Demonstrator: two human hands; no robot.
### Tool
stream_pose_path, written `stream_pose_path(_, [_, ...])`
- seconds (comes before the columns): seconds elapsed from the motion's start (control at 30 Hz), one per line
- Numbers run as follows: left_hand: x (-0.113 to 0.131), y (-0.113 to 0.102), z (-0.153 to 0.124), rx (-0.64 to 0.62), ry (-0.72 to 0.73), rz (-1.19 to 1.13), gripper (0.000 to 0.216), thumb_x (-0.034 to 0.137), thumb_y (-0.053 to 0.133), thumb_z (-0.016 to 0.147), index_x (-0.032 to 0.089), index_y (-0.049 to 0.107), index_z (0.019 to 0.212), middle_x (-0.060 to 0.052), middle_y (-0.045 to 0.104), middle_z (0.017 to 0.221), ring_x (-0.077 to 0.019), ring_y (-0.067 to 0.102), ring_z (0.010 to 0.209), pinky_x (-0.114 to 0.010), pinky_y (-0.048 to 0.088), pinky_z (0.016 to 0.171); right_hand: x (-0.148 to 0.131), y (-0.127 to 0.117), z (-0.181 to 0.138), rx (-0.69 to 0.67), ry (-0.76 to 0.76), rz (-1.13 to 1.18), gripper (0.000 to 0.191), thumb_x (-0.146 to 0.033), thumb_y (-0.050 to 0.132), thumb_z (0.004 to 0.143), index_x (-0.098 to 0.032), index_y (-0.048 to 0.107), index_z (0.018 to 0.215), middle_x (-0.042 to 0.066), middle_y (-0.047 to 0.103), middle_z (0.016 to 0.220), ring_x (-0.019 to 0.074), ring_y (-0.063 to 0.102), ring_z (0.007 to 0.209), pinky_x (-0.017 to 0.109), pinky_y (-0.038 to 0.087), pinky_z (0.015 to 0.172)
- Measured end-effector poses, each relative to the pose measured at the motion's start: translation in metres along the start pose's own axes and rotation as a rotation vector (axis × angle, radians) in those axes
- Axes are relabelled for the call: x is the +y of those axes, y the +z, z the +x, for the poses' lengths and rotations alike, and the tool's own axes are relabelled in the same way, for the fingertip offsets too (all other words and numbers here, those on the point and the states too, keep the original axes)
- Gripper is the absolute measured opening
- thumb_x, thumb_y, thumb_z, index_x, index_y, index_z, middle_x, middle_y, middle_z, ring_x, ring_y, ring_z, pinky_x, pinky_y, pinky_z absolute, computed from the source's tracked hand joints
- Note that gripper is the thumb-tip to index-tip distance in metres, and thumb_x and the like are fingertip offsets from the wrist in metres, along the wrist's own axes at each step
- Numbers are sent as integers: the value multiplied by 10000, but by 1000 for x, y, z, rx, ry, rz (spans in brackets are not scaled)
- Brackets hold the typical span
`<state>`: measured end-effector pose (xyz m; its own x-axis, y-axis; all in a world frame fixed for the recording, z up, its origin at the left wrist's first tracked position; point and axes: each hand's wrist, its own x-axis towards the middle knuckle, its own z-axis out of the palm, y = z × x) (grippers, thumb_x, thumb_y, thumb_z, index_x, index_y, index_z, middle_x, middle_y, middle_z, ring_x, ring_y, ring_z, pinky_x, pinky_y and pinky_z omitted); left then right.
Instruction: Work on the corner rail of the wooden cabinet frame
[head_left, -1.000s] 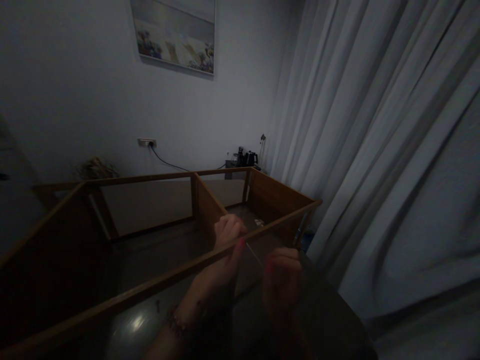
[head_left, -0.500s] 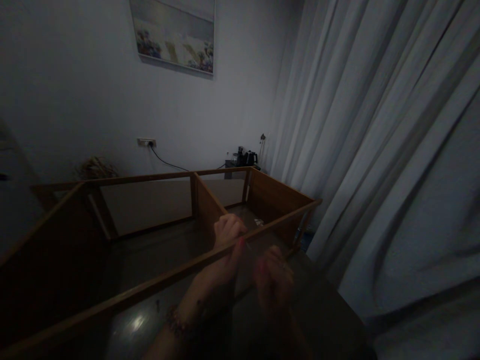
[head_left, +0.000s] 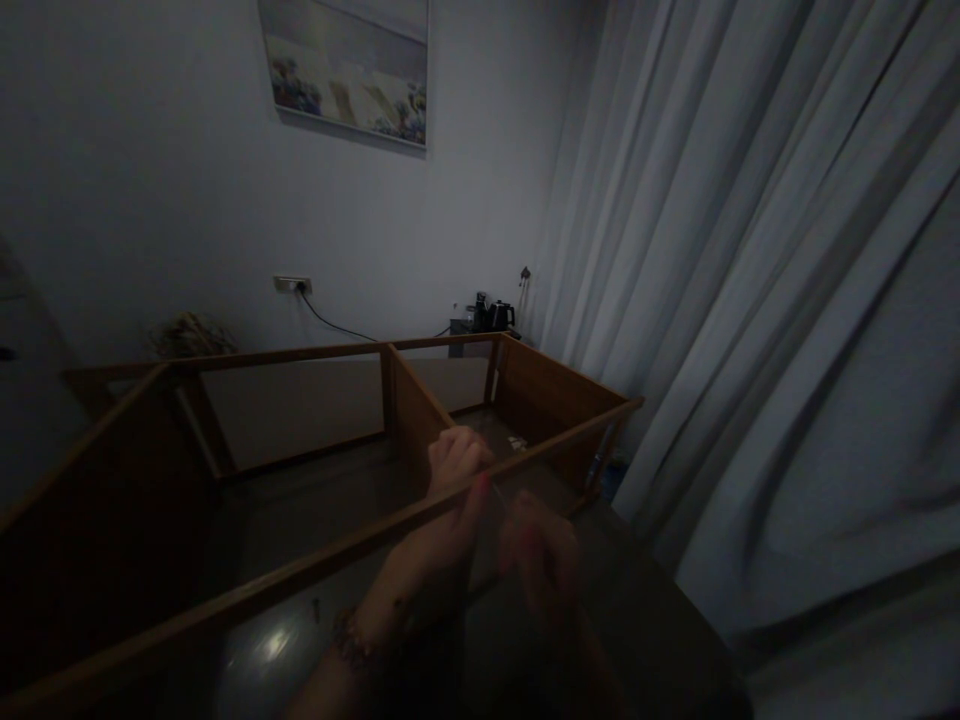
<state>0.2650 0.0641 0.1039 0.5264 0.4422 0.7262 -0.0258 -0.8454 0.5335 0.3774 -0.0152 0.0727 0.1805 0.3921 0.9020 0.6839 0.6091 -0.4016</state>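
Note:
My left hand (head_left: 454, 470) grips the near rail of a brown wooden frame (head_left: 300, 560), its fingers over the far side and the thumb on the near side. The grip is close to where a dividing board (head_left: 420, 390) meets the rail. A bracelet circles that wrist. Just right of it and slightly lower, my right hand (head_left: 544, 550) is closed in a pinch and smeared by motion. Between the hands a thin, faint line reaches toward the rail by the left thumb; what the right fingers hold is too dark to name.
The frame lies on a dark, glossy surface (head_left: 652, 610), which bears a small screw-like piece (head_left: 316, 609). Whitish bits (head_left: 517, 442) lie inside the right compartment. A long grey curtain (head_left: 720, 350) hangs close on the right. Behind are a black kettle (head_left: 501, 316) and a wall socket (head_left: 292, 285).
My right hand has shifted slightly left and turned, closer to the rail. My left hand keeps its grip on the rail, and the frame stays put.

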Motion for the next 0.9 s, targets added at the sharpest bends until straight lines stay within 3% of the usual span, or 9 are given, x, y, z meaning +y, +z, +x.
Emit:
stream_pose_path(0.1, [0,0,0,6,-7,-28,308,343,257,1106,256,549,1060,-112,606,1154,-327,505,1236,-569,456,1082,5,-1,-3,55,-10,-64,442,-419,484,1110,-232,595,727,-35,553,600,138,523,560,286,398,533])
stream_pose_path(0.2, [0,0,0,7,3,-38,343,341,230,1112,257,552,1029,-106,606,1124,-322,522,1197,-561,462,1069,10,-2,-8,190,-53,-86,217,-442,570,1075,-254,673,1038,-24,621,752,153,563,651,276,432,544])
stream_pose_path(0.27, [1,0,-1,17,16,-40,322,339,252,1108,261,558,1043,-102,611,1111,-322,528,1182,-559,466,1061,11,-3,-9,197,-107,-92,180,-410,569,1081,-280,669,1154,-14,643,817,160,595,699,281,468,575])
stream_pose_path(0.47, [-4,3,0,31,3,22,312,306,243,1095,254,547,1048,-105,611,1135,-324,515,1214,-552,451,1066,1,-8,0,57,-147,-141,318,-405,463,1123,-270,730,1014,8,674,789,180,655,751,313,512,636])
stream_pose_path(0.7, [-48,18,8,-29,76,48,335,351,256,1089,252,529,922,-85,608,1018,-313,535,1096,-528,482,976,6,-14,1,-44,-132,-100,289,-328,473,1103,-264,754,1126,25,698,837,189,659,800,324,551,665])
stream_pose_path(0.8, [-42,15,6,-29,74,38,311,329,263,1088,251,527,943,-84,614,1023,-307,539,1083,-524,487,974,8,-15,0,-40,-129,-80,277,-323,495,1086,-266,761,1138,31,702,837,195,659,791,331,557,658])
stream_pose_path(0.9, [-19,7,2,-15,36,19,311,316,243,1099,255,532,999,-91,613,1077,-306,538,1133,-524,483,1019,8,-16,1,-70,-125,-63,286,-308,489,1084,-270,751,1192,34,714,865,194,666,815,327,563,671])
